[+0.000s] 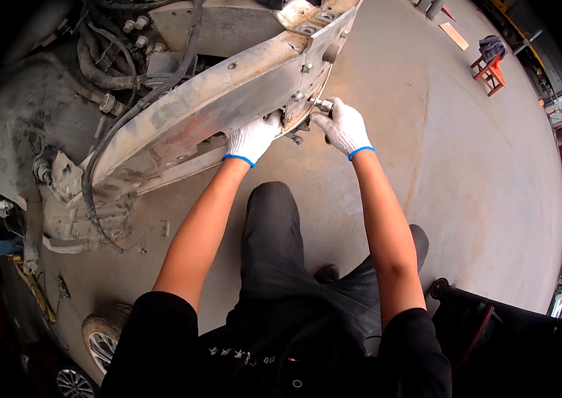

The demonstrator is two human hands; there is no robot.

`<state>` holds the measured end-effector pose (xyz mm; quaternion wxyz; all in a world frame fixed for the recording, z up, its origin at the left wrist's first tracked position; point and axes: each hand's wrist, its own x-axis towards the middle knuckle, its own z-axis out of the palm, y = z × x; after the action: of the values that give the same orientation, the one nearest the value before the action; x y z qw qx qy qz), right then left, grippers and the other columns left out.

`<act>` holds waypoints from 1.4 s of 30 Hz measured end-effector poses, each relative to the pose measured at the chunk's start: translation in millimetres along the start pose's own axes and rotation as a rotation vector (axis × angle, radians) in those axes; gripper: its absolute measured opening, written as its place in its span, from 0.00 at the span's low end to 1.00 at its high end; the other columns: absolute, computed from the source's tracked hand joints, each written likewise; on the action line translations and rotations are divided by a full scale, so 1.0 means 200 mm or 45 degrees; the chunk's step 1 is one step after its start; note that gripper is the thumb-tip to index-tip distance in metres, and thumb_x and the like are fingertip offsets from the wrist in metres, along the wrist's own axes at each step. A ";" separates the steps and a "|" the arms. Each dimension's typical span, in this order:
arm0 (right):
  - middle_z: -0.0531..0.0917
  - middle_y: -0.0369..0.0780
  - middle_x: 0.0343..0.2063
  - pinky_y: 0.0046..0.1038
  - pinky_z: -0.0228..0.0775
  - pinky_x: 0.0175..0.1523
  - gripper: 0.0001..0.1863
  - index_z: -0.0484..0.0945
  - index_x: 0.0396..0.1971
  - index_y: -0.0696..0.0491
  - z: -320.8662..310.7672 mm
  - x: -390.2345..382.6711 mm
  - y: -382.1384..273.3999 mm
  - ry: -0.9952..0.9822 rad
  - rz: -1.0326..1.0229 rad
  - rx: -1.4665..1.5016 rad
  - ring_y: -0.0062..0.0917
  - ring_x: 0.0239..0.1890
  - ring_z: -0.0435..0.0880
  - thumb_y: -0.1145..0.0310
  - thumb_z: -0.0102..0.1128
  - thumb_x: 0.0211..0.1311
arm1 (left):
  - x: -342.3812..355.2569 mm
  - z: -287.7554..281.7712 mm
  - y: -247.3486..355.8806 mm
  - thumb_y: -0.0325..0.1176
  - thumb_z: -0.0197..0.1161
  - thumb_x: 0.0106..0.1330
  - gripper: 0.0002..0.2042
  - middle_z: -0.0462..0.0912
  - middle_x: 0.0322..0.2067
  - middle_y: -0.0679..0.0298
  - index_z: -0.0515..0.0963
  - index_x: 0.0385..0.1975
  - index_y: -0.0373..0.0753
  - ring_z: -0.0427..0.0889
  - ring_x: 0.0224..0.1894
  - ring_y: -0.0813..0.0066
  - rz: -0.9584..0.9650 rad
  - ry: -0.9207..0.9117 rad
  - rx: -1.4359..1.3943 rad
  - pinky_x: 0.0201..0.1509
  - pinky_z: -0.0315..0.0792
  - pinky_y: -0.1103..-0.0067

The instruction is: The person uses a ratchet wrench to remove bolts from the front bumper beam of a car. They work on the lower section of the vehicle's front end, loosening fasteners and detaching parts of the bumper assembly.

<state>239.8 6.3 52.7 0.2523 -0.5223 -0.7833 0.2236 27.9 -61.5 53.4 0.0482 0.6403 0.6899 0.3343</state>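
Both gloved hands are working at the bumper beam (214, 99): left hand (252, 137) gripping its lower edge to steady it, right hand (342, 126) closed around a socket tool (322, 104) seated against the beam's end.

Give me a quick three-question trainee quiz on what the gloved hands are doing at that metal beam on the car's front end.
1. True or false: both hands wear white gloves.
2. Which hand holds the silver socket tool? A) left B) right C) neither
3. Fill in: the left hand rests on the lower edge of the ____.

Key
1. True: the left hand and right hand both wear white gloves with blue cuffs.
2. B: the right hand grips it against the beam's end.
3. Beam, the rusty bar across the stripped front end, above the concrete floor.
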 end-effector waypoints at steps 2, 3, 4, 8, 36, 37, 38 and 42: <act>0.83 0.43 0.21 0.33 0.74 0.29 0.22 0.77 0.35 0.59 -0.05 0.01 -0.01 -0.327 0.266 0.707 0.32 0.22 0.83 0.51 0.60 0.63 | 0.03 0.00 -0.01 0.50 0.53 0.66 0.21 0.83 0.44 0.50 0.81 0.44 0.38 0.79 0.46 0.47 0.029 0.030 0.012 0.52 0.70 0.59; 0.83 0.43 0.21 0.31 0.74 0.28 0.21 0.77 0.35 0.59 -0.05 -0.01 -0.01 -0.455 0.392 0.964 0.30 0.22 0.83 0.52 0.60 0.64 | 0.02 0.00 -0.01 0.49 0.52 0.66 0.21 0.83 0.43 0.50 0.81 0.44 0.39 0.79 0.46 0.46 0.010 -0.008 0.024 0.52 0.71 0.58; 0.83 0.42 0.21 0.30 0.73 0.27 0.20 0.77 0.36 0.58 -0.05 -0.02 -0.01 -0.538 0.463 1.148 0.29 0.21 0.82 0.52 0.59 0.64 | 0.01 0.00 0.00 0.49 0.51 0.66 0.20 0.83 0.43 0.50 0.81 0.43 0.39 0.79 0.45 0.46 -0.009 -0.046 0.035 0.51 0.71 0.57; 0.84 0.44 0.27 0.33 0.74 0.36 0.17 0.77 0.39 0.56 -0.04 -0.01 0.01 -0.248 0.037 0.406 0.35 0.31 0.84 0.56 0.61 0.61 | 0.02 0.00 0.02 0.46 0.48 0.67 0.18 0.83 0.40 0.48 0.81 0.38 0.39 0.80 0.42 0.46 -0.075 -0.140 0.161 0.48 0.71 0.56; 0.83 0.42 0.27 0.35 0.75 0.37 0.18 0.73 0.43 0.55 -0.05 0.07 0.06 0.090 -0.455 -0.233 0.33 0.28 0.83 0.59 0.63 0.61 | 0.00 0.01 0.07 0.49 0.51 0.63 0.20 0.85 0.34 0.52 0.84 0.35 0.41 0.84 0.36 0.51 -0.260 -0.001 0.079 0.41 0.78 0.59; 0.83 0.41 0.27 0.33 0.74 0.36 0.17 0.73 0.43 0.55 -0.06 0.10 0.05 -0.193 -0.249 0.167 0.31 0.27 0.82 0.59 0.63 0.62 | 0.00 0.00 0.07 0.49 0.51 0.62 0.20 0.85 0.34 0.52 0.84 0.34 0.40 0.84 0.36 0.52 -0.257 0.015 0.097 0.41 0.78 0.59; 0.82 0.40 0.26 0.31 0.74 0.34 0.16 0.73 0.42 0.55 -0.07 0.10 0.05 -0.480 0.021 0.636 0.29 0.26 0.81 0.59 0.62 0.63 | -0.02 0.03 0.05 0.48 0.53 0.62 0.19 0.85 0.33 0.52 0.84 0.33 0.40 0.84 0.35 0.52 -0.249 0.024 0.069 0.40 0.78 0.59; 0.83 0.38 0.25 0.30 0.73 0.33 0.15 0.73 0.42 0.54 -0.05 0.09 0.05 -0.446 -0.013 0.683 0.28 0.25 0.81 0.60 0.63 0.63 | -0.04 0.07 0.02 0.45 0.53 0.62 0.16 0.84 0.31 0.51 0.83 0.31 0.39 0.83 0.34 0.51 -0.091 0.286 0.141 0.40 0.77 0.59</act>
<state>246.9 26.6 56.3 0.2435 -0.3868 -0.7304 0.5076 39.8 -62.4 41.5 -0.0530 0.5756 0.7306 0.3636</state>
